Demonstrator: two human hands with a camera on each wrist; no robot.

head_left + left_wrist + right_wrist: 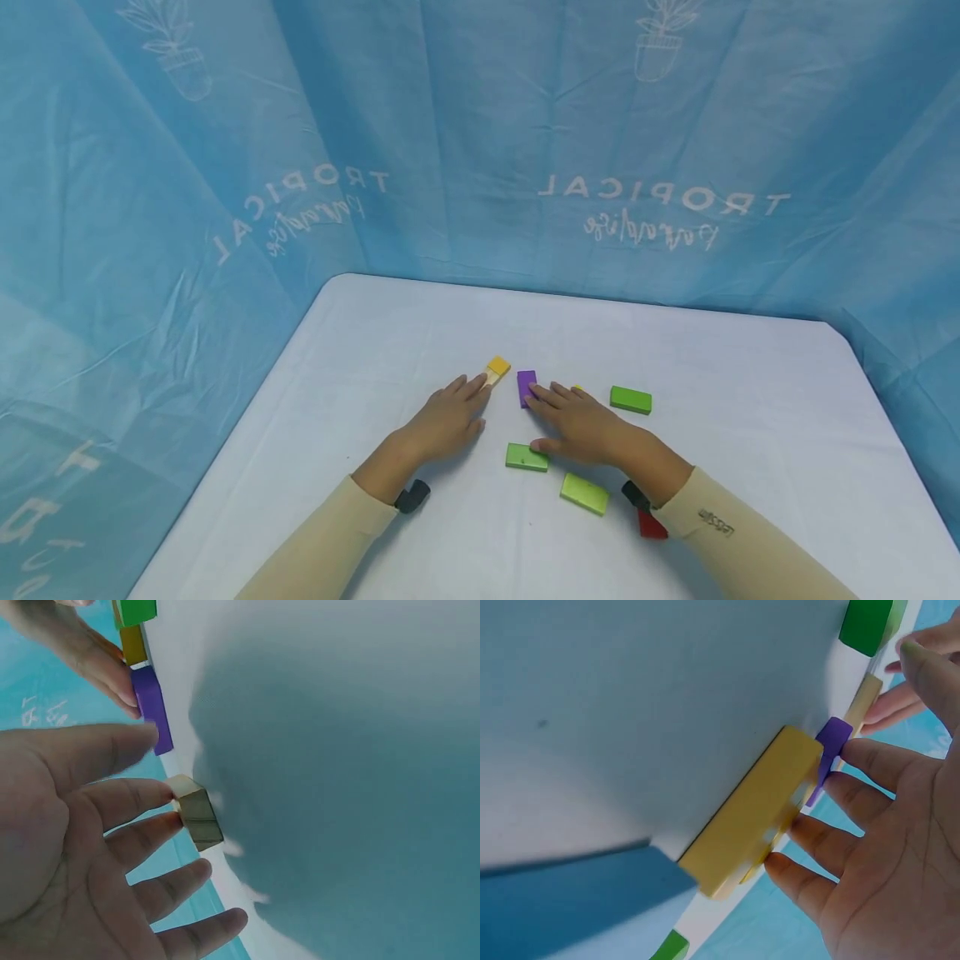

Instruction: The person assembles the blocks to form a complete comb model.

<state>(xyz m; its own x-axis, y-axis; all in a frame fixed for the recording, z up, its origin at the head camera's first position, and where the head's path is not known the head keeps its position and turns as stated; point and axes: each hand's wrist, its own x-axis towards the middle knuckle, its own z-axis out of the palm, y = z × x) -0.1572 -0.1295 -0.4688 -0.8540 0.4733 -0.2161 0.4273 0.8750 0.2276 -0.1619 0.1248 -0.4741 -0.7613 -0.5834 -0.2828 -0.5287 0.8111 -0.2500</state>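
My left hand (447,419) lies palm down with fingers spread, its fingertips at a wooden block with a yellow end (498,366). In the left wrist view, two fingertips seem to touch that pale block (199,820). My right hand (581,425) is stretched out low over the table, fingers extended. Its index fingertip is at a purple block (527,388), and its thumb tip at a green block (527,457). The right wrist view shows a yellow block (754,814) beside the other fingertips; in the head view the hand mostly hides it.
A green block (631,400) lies right of the right hand, and a lime block (584,494) nearer the front. Partly under the right wrist is a red block (652,525). A blue block (592,907) shows close up. The white table (420,317) meets blue curtains (487,142).
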